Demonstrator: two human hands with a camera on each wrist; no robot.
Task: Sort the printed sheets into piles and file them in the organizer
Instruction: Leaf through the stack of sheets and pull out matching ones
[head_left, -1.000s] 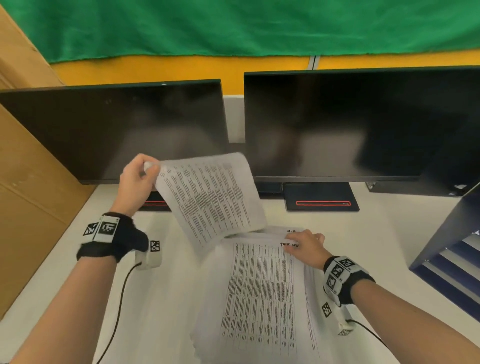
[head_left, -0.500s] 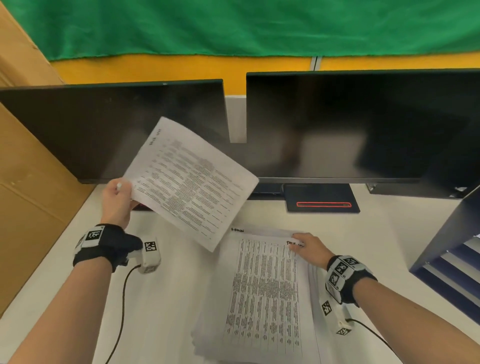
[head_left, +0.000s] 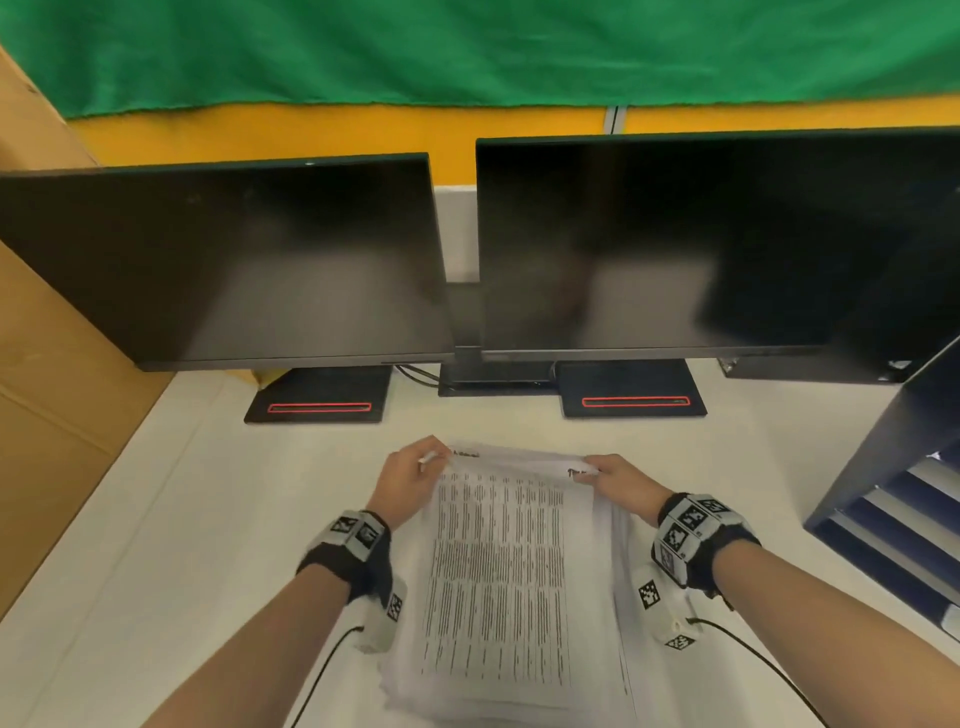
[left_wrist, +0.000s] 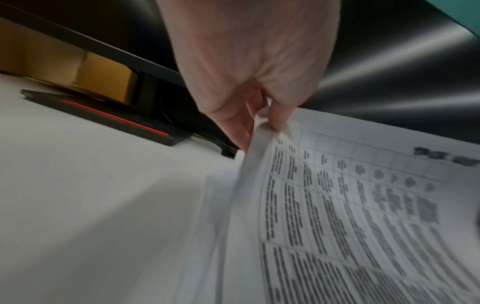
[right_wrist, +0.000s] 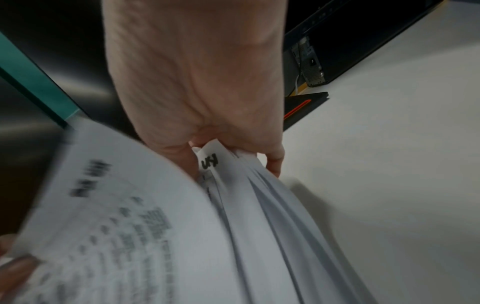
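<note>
A stack of printed sheets (head_left: 498, 571) lies on the white table (head_left: 182, 519) in front of me. My left hand (head_left: 434, 457) pinches the far left corner of the top sheet (left_wrist: 337, 195) between thumb and finger; the left wrist view shows that corner lifted off the stack. My right hand (head_left: 589, 470) grips the far right corner, and in the right wrist view its fingers (right_wrist: 272, 164) curl round several sheets (right_wrist: 259, 205) at once. The dark blue organizer (head_left: 893, 457) stands at the right edge, with pale shelves showing inside.
Two dark monitors (head_left: 234, 260) (head_left: 701, 244) stand across the back, their black bases (head_left: 317, 395) (head_left: 631, 387) just beyond the stack. A cardboard wall (head_left: 47, 364) runs along the left side. Cables trail from both wrists over the near table.
My left hand held one sheet raised at the left. It has come down and to the right onto the stack's far left corner. The right hand stays at the far right corner.
</note>
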